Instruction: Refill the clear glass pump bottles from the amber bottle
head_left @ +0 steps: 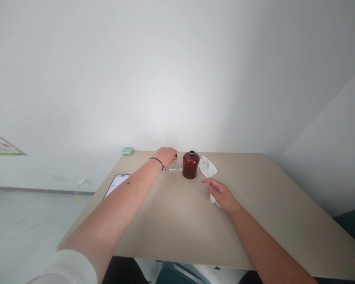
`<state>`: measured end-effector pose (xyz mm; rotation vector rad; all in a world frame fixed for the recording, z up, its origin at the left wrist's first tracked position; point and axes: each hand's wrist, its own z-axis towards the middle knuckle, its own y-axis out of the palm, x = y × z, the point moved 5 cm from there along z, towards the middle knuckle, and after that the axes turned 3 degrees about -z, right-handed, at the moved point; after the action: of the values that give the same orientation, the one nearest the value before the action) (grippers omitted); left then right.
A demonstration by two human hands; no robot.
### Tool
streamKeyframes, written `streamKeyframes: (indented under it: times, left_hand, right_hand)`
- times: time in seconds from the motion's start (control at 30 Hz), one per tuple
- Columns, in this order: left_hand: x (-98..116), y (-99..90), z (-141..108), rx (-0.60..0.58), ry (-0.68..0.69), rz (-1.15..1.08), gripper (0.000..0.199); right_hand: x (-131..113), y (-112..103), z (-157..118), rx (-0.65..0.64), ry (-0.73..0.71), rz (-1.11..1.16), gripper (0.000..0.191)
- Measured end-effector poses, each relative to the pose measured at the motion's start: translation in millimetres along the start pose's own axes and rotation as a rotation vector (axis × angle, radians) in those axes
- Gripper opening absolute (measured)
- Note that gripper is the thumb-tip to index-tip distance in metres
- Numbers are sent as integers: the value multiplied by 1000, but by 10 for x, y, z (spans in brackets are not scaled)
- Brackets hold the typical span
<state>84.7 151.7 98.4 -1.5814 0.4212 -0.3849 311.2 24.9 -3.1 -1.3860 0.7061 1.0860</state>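
right hand (221, 195) lies loose on the counter (177, 225), fingers (208, 181) slightly spread, touching a white cloth scrap (214, 201); left hand (165, 156) curls its fingers (173, 152) over a clear glass block (174, 167), can't tell if gripping, just beside an upright dark red bottle (191, 165)

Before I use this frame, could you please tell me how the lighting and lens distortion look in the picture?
In the head view, glare washes out the white wall above the table, the wide lens stretches the near left forearm and slants the table's edges, and the dark red bottle looks slightly soft.
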Motion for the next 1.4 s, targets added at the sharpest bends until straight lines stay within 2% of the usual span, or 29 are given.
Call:
streamKeyframes:
  times: [0.17,0.3,0.47,0.67,0.87,1.03,1.2,1.33,1.4]
  left_hand:
    - [-7,-20,-14,-10,-23,-7,49]
    - [6,44,-3,-88,-17,-20,69]
    - [4,67,46,-105,-30,-33,75]
    - [-27,62,26,-127,-17,-45,68]
    - [-74,41,5,-64,-25,-55,35]
    - [-94,-47,-24,21,-102,-3,50]
    - [-16,-107,-74,23,-37,3,36]
    - [-23,-166,-96,80,-119,32,54]
    - [-3,-166,-90,65,-82,25,46]
  right_hand:
    - [3,9,-18,-17,-4,13,42]
    - [16,3,-19,-5,-3,10,42]
    - [32,0,-9,-2,3,12,42]
    - [-25,3,-8,8,4,6,44]
    - [-43,8,-9,3,-1,-11,46]
    - [-72,5,-16,-4,19,-13,46]
    - [-85,6,-22,2,23,-22,43]
    - [-85,2,-18,13,20,-44,43]
    - [-85,-3,-15,18,16,-61,43]
